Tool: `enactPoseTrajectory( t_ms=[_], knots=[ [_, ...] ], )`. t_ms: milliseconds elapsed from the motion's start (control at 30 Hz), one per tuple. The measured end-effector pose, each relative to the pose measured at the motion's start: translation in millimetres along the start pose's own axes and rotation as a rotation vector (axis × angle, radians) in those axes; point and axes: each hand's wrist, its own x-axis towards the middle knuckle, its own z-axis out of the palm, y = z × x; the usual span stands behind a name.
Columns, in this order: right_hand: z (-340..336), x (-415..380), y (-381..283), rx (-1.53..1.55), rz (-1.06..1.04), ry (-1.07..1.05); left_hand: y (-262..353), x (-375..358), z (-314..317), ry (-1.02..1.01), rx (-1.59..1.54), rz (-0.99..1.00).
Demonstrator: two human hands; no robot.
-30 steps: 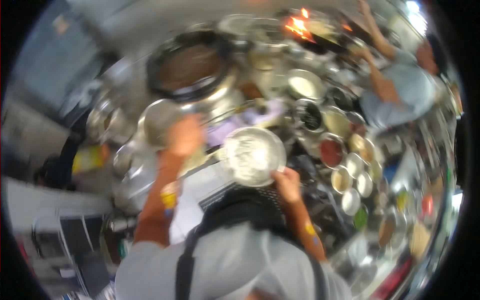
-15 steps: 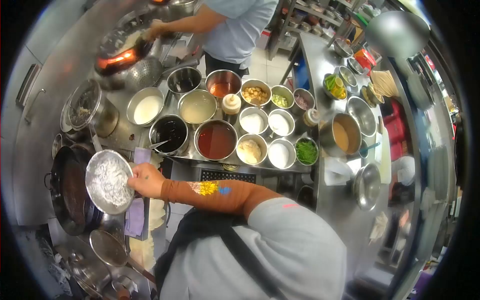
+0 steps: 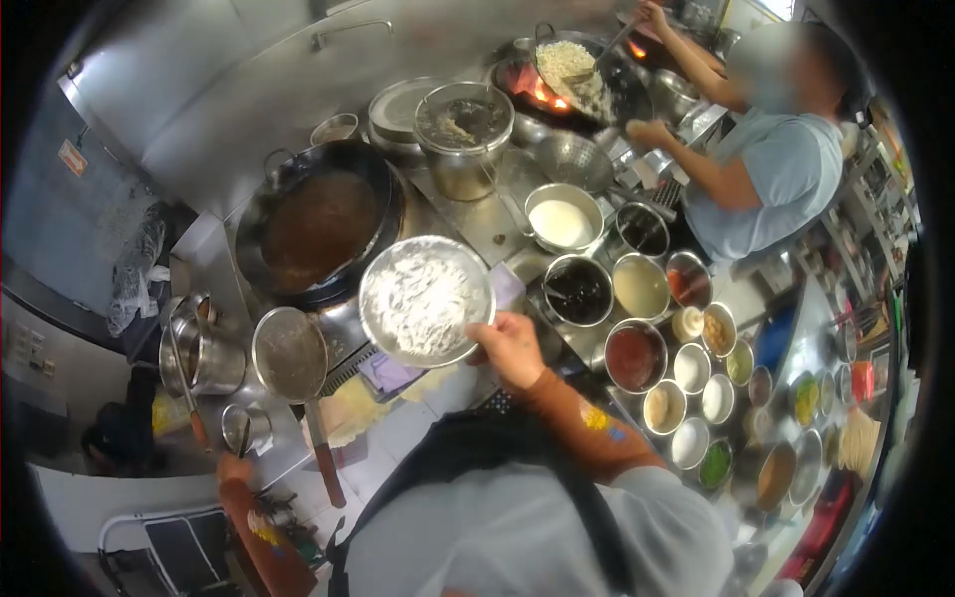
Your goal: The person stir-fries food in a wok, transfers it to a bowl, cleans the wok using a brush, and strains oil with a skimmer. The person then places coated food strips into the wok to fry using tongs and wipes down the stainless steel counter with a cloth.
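My right hand (image 3: 509,350) grips the rim of a round metal bowl (image 3: 370,323). White, flour-coated pieces (image 3: 423,303) fill the bowl, and the hand's thumb lies over its edge. Behind the bowl sits a big black wok (image 3: 257,234) with brown liquid (image 3: 318,229) in it. Down at the left, my left hand (image 3: 236,468) is closed at a small metal cup (image 3: 261,426), around something thin and dark whose kind I cannot make out. A round mesh strainer (image 3: 289,353) with a wooden handle lies between the two hands.
Metal pots of sauces, such as a dark one (image 3: 579,291) and a red one (image 3: 637,355), stand at the right. A lidded pot (image 3: 464,139) is behind the wok. A co-worker (image 3: 786,169) stirs food in another wok (image 3: 632,95) over flames.
My view has swung left, bringing my left hand into sight. The bowl stays in my right hand, now in front of the wok. The co-worker's wok shows more of its food.
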Motion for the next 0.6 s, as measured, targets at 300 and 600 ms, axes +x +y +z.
enactPoseTrajectory(
  t_ms=[300, 600],
  knots=[
    [50.7, 22.8, 12.4, -0.039, 0.110, -0.119, -20.9, -46.9, 19.7, 0.195, -0.147, 0.008],
    [55.2, 66.5, -11.1, -0.031, 0.062, -0.160, -57.9, -20.0, 84.8, 0.195, 0.005, 0.072]
  ],
)
